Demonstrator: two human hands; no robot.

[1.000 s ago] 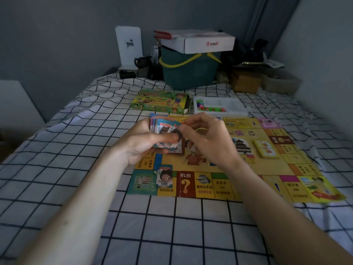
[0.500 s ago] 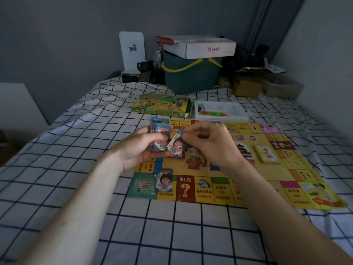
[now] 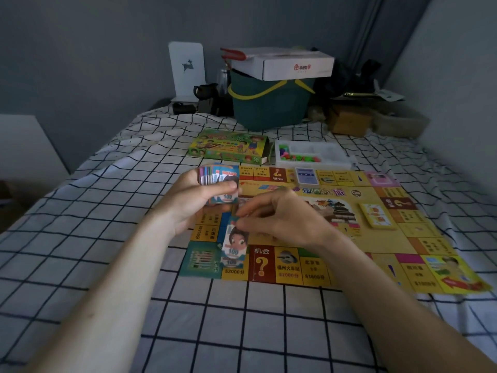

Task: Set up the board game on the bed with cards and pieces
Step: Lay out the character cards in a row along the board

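Left hand [image 3: 193, 200] is clutching the stack of play-money bills [image 3: 219, 183] above the game board [image 3: 336, 227] spread on the bed [image 3: 107, 265], while the right hand [image 3: 279, 216] pinches one 100 bill [image 3: 234, 244] right over the small pile by the board's near-left corner. I'd lay it flat and square on that pile. Whether it's touching yet is hard to tell; it's blurry, and the tray of pieces [image 3: 312, 154] is too small to make out.
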